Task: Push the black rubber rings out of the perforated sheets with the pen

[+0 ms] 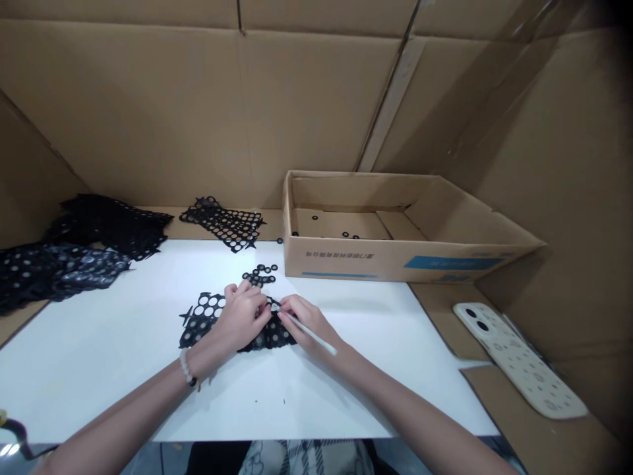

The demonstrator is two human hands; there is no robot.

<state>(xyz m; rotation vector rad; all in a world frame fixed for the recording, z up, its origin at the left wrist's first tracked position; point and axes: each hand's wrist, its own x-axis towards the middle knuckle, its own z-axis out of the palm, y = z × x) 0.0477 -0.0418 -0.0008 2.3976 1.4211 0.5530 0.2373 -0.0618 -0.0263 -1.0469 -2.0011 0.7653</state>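
My left hand (241, 315) pinches the edge of a black perforated sheet (198, 322), which lies on a white board (93, 376) and runs under both hands. My right hand (301, 320) grips a thin white stick (312, 336), its tip at the same sheet and close to my left fingertips. Just beyond the hands lies a small cluster of black rings (260, 274). A bead bracelet (186, 367) circles my left wrist.
Piles of black perforated sheets (111, 224) lie at the left, with another sheet (227, 223) at the back. An open cardboard box (395, 257) holds a few black rings. A cream perforated panel (519, 359) lies at the right. Cardboard walls surround the bench.
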